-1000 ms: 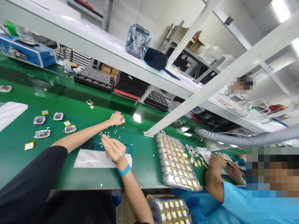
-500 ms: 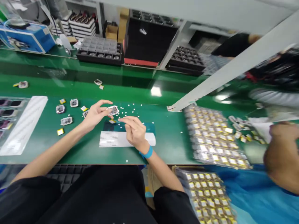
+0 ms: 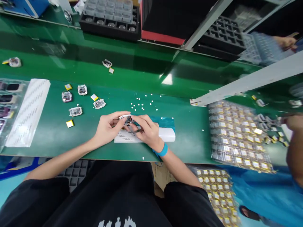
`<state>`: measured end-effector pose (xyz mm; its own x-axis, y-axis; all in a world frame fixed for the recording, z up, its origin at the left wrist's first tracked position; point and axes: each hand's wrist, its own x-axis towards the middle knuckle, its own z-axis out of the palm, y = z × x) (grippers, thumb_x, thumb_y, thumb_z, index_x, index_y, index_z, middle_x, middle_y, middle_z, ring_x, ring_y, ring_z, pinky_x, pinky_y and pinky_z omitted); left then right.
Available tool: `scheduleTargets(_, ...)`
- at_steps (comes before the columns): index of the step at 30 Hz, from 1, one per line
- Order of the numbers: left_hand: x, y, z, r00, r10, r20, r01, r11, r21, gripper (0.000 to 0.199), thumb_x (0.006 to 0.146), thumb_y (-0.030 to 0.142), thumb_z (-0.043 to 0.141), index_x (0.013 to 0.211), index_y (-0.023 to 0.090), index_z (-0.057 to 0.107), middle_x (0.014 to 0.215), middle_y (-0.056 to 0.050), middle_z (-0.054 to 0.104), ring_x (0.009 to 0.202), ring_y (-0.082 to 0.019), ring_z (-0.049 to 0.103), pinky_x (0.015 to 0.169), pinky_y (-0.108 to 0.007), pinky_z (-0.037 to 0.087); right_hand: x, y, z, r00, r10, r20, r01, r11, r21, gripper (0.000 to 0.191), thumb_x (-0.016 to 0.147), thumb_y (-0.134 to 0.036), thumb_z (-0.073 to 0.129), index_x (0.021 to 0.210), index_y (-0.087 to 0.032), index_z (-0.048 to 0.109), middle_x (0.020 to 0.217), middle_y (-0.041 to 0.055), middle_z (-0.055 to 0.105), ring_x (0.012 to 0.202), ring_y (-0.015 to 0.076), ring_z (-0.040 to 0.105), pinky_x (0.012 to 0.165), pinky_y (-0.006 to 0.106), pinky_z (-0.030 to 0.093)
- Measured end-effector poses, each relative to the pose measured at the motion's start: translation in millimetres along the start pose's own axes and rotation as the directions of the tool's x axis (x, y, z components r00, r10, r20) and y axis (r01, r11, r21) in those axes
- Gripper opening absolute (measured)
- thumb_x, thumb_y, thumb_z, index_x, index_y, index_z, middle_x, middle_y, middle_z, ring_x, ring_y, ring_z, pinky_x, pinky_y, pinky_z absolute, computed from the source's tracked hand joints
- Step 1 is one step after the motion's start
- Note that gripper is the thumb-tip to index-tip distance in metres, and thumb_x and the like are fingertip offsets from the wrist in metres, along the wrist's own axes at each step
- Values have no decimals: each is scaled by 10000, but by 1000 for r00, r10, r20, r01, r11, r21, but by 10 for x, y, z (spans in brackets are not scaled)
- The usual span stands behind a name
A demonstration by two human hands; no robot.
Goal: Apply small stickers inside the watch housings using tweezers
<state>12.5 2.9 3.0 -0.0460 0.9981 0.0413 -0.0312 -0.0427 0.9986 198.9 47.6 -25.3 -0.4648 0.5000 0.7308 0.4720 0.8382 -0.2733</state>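
My left hand [image 3: 109, 126] is closed on the left side of a small white-framed device [image 3: 126, 119] with its inner parts showing. My right hand [image 3: 148, 130] meets it from the right, fingers bent and pressed against the device's right edge. Both hands are just above a white printed sheet [image 3: 127, 136], which lies over a teal mat [image 3: 169, 123]. Small white pieces [image 3: 142, 108] are scattered on the green table beyond the hands. To the left lie several similar open devices [image 3: 75, 111] and yellow-edged square cells [image 3: 69, 123].
A clear tray [image 3: 236, 135] of yellow-edged cells stands at the right, below a slanting white post [image 3: 239, 86]. Another person's arm [image 3: 294, 148] is at the far right. A long white sheet [image 3: 29, 110] lies at the left. Black trays [image 3: 109, 31] stand at the back.
The view has shifted, and the hands now sit lower relative to the scattered pieces. My right hand, apart from the device before, has come up against it. The yellow-edged cell near it is now hidden.
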Motion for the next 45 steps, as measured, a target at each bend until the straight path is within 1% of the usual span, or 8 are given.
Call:
scheduleTargets(7,-30,-35,0,997,83,0,-82,979,186,223,919,209,675,1086,140,807,698,-20,791,579,-162,777,534,-193,611,-18,4,1,989,22,147,-26,999,28,165,1016,-173,573,1127,-189,694,960,20,801,790,95,745,589,193,523)
scheduleTargets(12,26,22,-20,1000,17,-11,-16,994,109,200,916,234,700,1051,108,777,706,-27,776,553,-158,763,512,-196,602,-75,48,-6,992,28,124,-44,991,125,190,1022,-185,609,1200,-214,668,1021,15,829,831,103,782,648,192,582)
scheduleTargets(18,85,23,-56,1000,-14,-17,16,994,107,130,876,237,754,958,136,742,786,-31,780,478,-121,705,446,-193,556,-121,71,-38,983,20,182,-32,998,60,306,1010,-94,541,1249,-245,659,1093,16,821,896,130,796,658,226,603)
scheduleTargets(24,45,17,-21,992,-22,122,5,989,145,76,891,189,715,938,139,746,598,24,694,439,-111,671,418,-159,495,-61,34,-33,989,70,128,-81,993,86,128,1057,-142,524,1115,-219,609,964,6,789,758,100,744,557,216,508)
scheduleTargets(28,19,49,-16,986,-36,164,14,991,133,49,891,173,706,901,142,742,626,20,711,417,-102,655,412,-158,494,-39,-2,-14,995,85,53,-90,990,113,72,1052,-185,582,1112,-217,602,946,5,787,783,101,749,581,209,519)
scheduleTargets(34,14,44,-40,979,-73,191,59,995,78,64,882,177,710,918,138,746,586,31,686,398,-115,644,405,-179,495,-13,8,-75,999,16,29,-19,993,119,97,1033,-173,614,1121,-201,644,967,25,816,806,115,775,602,213,556)
scheduleTargets(40,13,46,-46,976,-67,206,41,991,124,64,888,176,700,908,146,753,505,42,650,373,-98,595,402,-170,449,-30,55,-137,993,-14,121,7,998,58,145,1016,-135,610,1131,-189,679,979,24,830,796,118,786,591,219,556)
scheduleTargets(45,18,80,-37,968,-109,227,93,992,80,52,899,177,696,898,145,736,526,45,647,373,-103,610,394,-176,454,-47,72,-124,997,-35,64,29,995,96,198,1012,-154,622,1195,-187,688,1007,36,835,832,130,800,638,214,599)
